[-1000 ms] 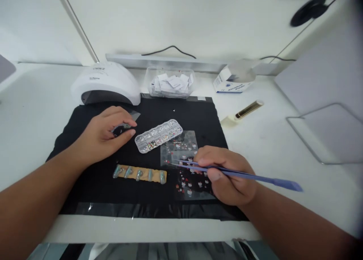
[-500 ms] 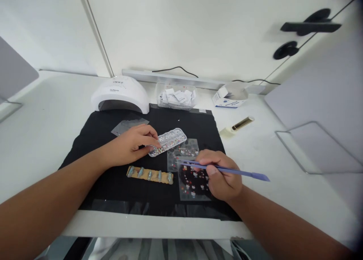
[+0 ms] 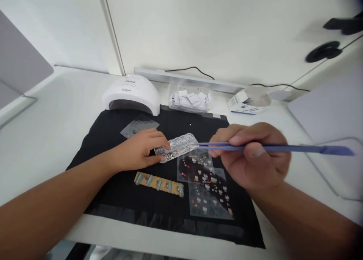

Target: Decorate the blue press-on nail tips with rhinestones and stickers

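Note:
My right hand (image 3: 252,158) grips a pair of purple tweezers (image 3: 300,148), raised above the right side of the black mat (image 3: 113,194). In the picture, their thin tips reach over the right end of a clear compartment case of rhinestones (image 3: 181,143); I cannot tell whether they touch it. My left hand (image 3: 144,148) has its thumb and fingers closed on the case's left end, hiding part of it. Below lies a tan strip (image 3: 164,184) bearing several teal press-on nails (image 3: 159,185). Clear sticker sheets (image 3: 210,199) with small white cat-like figures lie to the right, overlapping.
A white nail lamp (image 3: 130,93) stands at the mat's back left, with a clear film sheet (image 3: 138,127) before it. Behind the mat are a clear tub (image 3: 190,97) of white packets and an open white box (image 3: 248,103). A wire stand (image 3: 326,177) is at right.
My right hand has risen and come nearer the camera, bringing the tweezer tips over the case and uncovering the sticker sheets. My left hand stays at the case. The whole view has shifted slightly.

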`<state>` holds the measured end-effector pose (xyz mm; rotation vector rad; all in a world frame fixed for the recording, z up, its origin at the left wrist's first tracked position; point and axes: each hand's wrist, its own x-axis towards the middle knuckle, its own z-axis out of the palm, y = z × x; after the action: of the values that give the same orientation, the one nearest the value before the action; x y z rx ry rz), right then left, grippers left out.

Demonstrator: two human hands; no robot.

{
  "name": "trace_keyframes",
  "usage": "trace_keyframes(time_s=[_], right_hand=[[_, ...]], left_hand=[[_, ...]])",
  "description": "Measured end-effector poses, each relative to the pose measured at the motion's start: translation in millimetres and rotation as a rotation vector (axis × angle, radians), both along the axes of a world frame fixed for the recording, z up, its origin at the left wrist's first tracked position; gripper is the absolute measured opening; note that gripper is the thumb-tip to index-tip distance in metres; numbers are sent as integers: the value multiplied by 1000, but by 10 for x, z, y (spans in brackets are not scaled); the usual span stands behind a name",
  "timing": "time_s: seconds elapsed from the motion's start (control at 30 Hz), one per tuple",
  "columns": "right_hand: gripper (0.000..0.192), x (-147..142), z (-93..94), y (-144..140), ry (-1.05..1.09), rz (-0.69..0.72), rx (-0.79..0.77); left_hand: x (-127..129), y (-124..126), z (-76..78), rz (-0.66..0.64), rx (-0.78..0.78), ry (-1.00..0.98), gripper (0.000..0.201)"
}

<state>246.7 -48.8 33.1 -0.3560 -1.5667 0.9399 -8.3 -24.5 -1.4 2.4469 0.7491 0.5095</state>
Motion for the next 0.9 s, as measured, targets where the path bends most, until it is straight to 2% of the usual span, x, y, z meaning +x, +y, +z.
trace_keyframes(time_s=[0.13, 0.2, 0.3, 0.4, 0.5, 0.57, 0.67, 0.83, 0.9], right_hand=[[13, -30, -255, 122, 50, -19, -61], [15, -17, -378, 140, -5, -39, -72], [16, 20, -458, 148, -217, -21, 45], [14, 39, -436, 152, -417, -19, 255], [14, 35, -404, 160, -525, -33, 399], [14, 34, -403, 166, -537, -15, 409], [14, 32, -438, 176, -495, 28, 300], [12, 5, -534, 232, -56, 94, -206], [13, -2, -558, 275, 28, 113, -334]], left_hand=[[4, 6, -8, 20, -33, 39, 19], [1, 9, -4, 33, -46, 48, 21], [-1, 9, 13, 30, -46, 46, 21], [1, 11, 22, -4, -29, 41, 18], [4, 17, 18, -22, -24, 34, 16], [7, 20, 12, -23, -30, 33, 17], [10, 15, 5, -12, -12, 64, 17], [13, -9, 11, -18, 92, 141, 21], [14, -15, 14, -25, 116, 167, 23]])
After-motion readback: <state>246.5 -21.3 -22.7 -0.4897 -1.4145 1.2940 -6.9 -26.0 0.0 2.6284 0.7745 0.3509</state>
